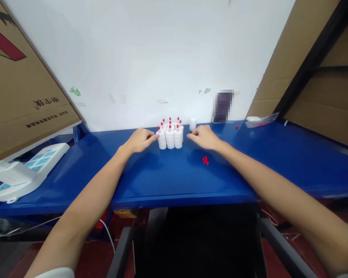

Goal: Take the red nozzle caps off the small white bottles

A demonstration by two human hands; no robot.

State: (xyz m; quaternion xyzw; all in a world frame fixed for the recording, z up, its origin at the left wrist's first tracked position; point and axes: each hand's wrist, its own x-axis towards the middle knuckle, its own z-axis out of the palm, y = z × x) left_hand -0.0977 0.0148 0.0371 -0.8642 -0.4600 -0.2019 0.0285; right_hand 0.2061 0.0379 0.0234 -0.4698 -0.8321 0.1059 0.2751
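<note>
Flanking red-tipped white bottles (170, 139) standing clustered on the blue table (162, 177), my left hand (140, 139) at their edge, its hold I cannot tell, my right hand (204, 137) loosely parted, just beside them

White bottles (170, 139) with bright red tips (169, 127) catch my eye near the back edge of the deep-blue worktop (150, 181). Farther toward its front edge, small pieces (205, 160) glow red too. By the left front corner, a power strip (50, 160) mixes white with light blue; brown cardboard (14, 88) above is printed dark red and black.
</note>
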